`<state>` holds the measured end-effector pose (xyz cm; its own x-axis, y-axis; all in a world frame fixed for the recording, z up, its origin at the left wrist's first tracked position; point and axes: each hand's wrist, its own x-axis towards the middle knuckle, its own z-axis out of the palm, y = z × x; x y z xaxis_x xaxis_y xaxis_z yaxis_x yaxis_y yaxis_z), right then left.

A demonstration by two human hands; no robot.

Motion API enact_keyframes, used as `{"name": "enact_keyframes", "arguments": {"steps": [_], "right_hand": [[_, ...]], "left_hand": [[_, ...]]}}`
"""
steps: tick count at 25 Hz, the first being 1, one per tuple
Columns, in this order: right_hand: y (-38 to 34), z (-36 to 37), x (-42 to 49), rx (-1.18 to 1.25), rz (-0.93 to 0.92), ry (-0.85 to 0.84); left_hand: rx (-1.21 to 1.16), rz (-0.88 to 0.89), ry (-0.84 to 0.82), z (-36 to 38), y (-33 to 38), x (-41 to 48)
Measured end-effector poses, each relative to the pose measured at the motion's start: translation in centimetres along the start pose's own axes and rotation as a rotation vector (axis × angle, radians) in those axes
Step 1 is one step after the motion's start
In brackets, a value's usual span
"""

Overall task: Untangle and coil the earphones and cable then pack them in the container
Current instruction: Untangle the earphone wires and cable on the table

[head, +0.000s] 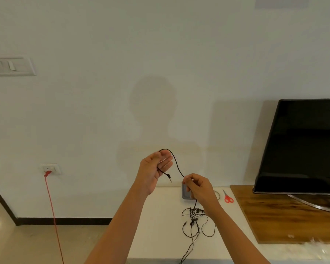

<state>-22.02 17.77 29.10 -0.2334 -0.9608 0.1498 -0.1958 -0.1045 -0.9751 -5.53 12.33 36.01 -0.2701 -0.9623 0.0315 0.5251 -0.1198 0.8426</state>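
Standing at right, the dark television (301,145) rests on a wooden board (274,216) beside the white table (160,216); above the table, the left hand (154,168) pins the black cable (176,164) under its thumb; the right hand (200,187) pinches the same cable with curled fingers; the grey container (185,194) sits behind that hand; tangled earphones (193,214) lie on the table beneath; red scissors (228,198) lie near the container; the plug (169,177) hangs below the left palm.

Soft even light; faint shadow on wall (152,103); wide-angle bowing.
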Motion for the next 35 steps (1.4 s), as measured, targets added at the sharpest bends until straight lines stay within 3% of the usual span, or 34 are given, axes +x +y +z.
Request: {"name": "enact_keyframes", "arguments": {"steps": [4, 8, 10, 13, 15, 18, 20, 24, 26, 29, 32, 35], "right_hand": [[-3.2, -0.2, 1.9, -0.140, -0.140, -0.067], [-4.7, -1.1, 3.5, -0.118, -0.156, -0.058], [-4.1, -1.7, 3.7, -0.096, -0.131, -0.083], [-1.4, -3.6, 3.3, -0.031, -0.057, -0.142], [0.9, -5.3, 2.5, -0.039, -0.001, -0.160], [3.2, -6.8, 1.6, -0.123, 0.069, -0.116], [2.9, -6.3, 1.5, -0.167, 0.041, -0.087], [-1.3, -2.5, 2.5, -0.285, -0.152, -0.164], [-3.4, -1.2, 3.3, -0.359, -0.209, -0.159], [-4.5, -1.0, 3.7, -0.414, -0.212, -0.212], [-3.5, -1.4, 3.3, -0.314, -0.137, -0.266], [-1.7, -2.8, 3.0, -0.196, -0.055, -0.245]], "left_hand": [[0.521, 0.079, -0.319, 0.0, -1.9, 0.1], [1.033, 0.193, -0.276, 0.6, -1.9, 0.5], [0.888, 0.152, -0.142, 0.5, -1.3, 0.9], [0.320, 0.073, 0.099, -0.7, 0.6, 1.9], [0.064, 0.073, 0.205, -2.4, 2.5, 2.4], [-0.112, 0.160, 0.283, -4.4, 4.3, 2.4], [0.058, 0.215, 0.226, -4.2, 3.8, 2.0], [0.762, 0.205, -0.086, -0.8, -0.9, 0.8], [1.022, 0.257, -0.148, 0.2, -2.6, 0.5], [1.077, 0.319, -0.091, 0.2, -2.7, 0.3], [1.270, 0.294, -0.115, -0.7, -2.3, 0.3], [1.140, 0.251, 0.132, -2.4, -0.9, 1.0]]}}
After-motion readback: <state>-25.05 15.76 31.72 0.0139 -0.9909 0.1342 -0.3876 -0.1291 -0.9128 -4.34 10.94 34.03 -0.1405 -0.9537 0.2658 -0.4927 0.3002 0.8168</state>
